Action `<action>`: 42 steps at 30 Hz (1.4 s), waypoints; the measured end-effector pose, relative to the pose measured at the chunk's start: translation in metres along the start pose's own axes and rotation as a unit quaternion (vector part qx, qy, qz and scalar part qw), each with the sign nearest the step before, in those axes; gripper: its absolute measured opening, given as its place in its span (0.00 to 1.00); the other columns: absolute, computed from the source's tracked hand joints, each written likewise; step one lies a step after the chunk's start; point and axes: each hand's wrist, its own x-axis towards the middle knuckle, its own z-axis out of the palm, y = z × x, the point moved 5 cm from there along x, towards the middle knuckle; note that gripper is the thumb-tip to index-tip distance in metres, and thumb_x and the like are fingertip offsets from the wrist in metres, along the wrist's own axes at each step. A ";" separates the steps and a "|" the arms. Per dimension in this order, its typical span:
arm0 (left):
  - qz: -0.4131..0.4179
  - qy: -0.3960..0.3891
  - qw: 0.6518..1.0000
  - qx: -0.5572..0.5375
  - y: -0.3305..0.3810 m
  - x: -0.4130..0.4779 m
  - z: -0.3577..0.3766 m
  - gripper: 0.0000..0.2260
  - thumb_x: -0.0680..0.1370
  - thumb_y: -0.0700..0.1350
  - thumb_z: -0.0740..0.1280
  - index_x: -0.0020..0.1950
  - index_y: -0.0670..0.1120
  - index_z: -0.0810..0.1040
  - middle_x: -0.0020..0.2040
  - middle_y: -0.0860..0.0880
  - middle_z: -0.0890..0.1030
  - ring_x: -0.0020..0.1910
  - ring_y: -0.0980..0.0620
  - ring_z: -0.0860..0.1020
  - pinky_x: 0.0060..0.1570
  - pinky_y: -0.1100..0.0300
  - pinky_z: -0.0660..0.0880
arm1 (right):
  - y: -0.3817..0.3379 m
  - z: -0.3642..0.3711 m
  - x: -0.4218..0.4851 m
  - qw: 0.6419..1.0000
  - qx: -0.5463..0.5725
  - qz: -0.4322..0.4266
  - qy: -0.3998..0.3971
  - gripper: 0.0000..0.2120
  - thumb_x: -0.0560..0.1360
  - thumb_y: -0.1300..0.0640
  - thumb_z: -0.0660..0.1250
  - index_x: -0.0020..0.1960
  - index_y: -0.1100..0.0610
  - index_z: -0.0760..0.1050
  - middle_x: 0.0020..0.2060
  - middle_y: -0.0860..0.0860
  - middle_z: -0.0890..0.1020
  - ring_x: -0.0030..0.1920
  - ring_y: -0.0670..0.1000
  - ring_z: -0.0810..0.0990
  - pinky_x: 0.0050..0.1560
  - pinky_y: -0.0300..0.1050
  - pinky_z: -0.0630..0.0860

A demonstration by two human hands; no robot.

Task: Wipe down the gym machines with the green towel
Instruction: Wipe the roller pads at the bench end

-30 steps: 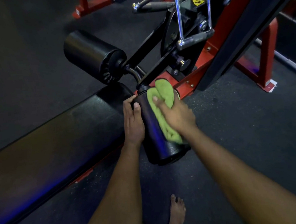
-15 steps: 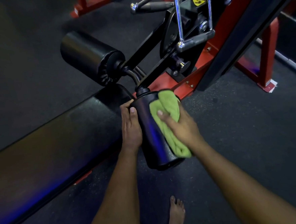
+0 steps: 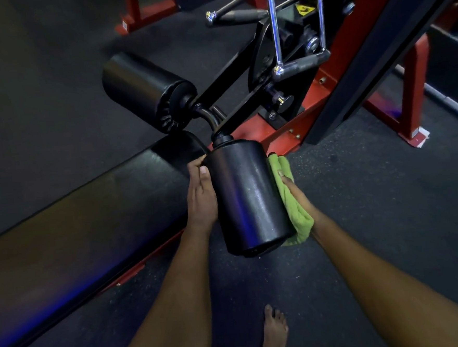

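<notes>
Looking down through the head camera, I count one long black pad (image 3: 77,224) running along the left, its vinyl catching a blue sheen. Next come two black cylinder rollers on a shared bent steel arm: the far roller (image 3: 146,89) points away to the left, and the near roller (image 3: 248,196) hangs toward me above the floor (image 3: 388,216). My left hand (image 3: 201,194) holds the near roller's left flank, with the thumb laid flat along the vinyl and the fingers (image 3: 194,165) curled round its upper edge. On the opposite flank I see one green towel (image 3: 292,201), a bright lime terry cloth bunched into thick folds, squeezed between the roller and my right hand (image 3: 294,191) and spilling out just past the roller's lower rim. One fingertip of that hand lies over the cloth, clamping it; the other fingers are hidden behind the towel, so I cannot tell how they lie. Farther right and up I count two chrome handles with dark grips, the upper handle (image 3: 238,15) and the lower handle (image 3: 301,65), hanging before the red frame (image 3: 274,135). One bare foot (image 3: 275,330) stands at the bottom edge.
</notes>
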 end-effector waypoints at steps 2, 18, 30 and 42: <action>-0.033 -0.014 0.999 0.039 -0.005 -0.002 -0.003 0.14 0.87 0.51 0.47 0.70 0.55 0.65 0.61 0.50 0.78 0.58 0.49 0.76 0.56 0.54 0.69 | -0.004 0.002 -0.024 0.996 -0.071 -0.033 0.036 0.16 0.80 0.41 0.64 0.65 0.45 0.75 0.59 0.47 0.84 0.52 0.43 0.85 0.47 0.37 0.81; -0.018 -0.005 0.995 0.100 0.109 -0.037 -0.110 0.16 0.86 0.46 0.55 0.71 0.46 0.74 0.67 0.45 0.77 0.66 0.47 0.74 0.61 0.61 0.67 | -0.054 0.080 -0.154 0.863 -0.375 -0.249 0.231 0.16 0.80 0.45 0.66 0.64 0.51 0.80 0.51 0.54 0.85 0.53 0.59 0.82 0.51 0.52 0.77; 0.015 0.067 0.990 0.121 0.179 0.017 -0.248 0.15 0.86 0.48 0.55 0.68 0.47 0.75 0.62 0.50 0.78 0.60 0.51 0.75 0.56 0.58 0.70 | -0.144 0.220 -0.133 0.885 -0.328 -0.314 0.105 0.15 0.78 0.45 0.69 0.62 0.48 0.81 0.53 0.48 0.86 0.55 0.51 0.83 0.58 0.50 0.78; -0.028 0.052 0.991 0.116 0.101 0.221 -0.253 0.14 0.86 0.48 0.54 0.66 0.47 0.76 0.58 0.53 0.78 0.58 0.52 0.76 0.53 0.58 0.69 | -0.223 0.325 0.084 0.724 -0.624 -0.282 0.085 0.27 0.81 0.40 0.60 0.79 0.42 0.61 0.67 0.58 0.74 0.63 0.66 0.76 0.60 0.59 0.75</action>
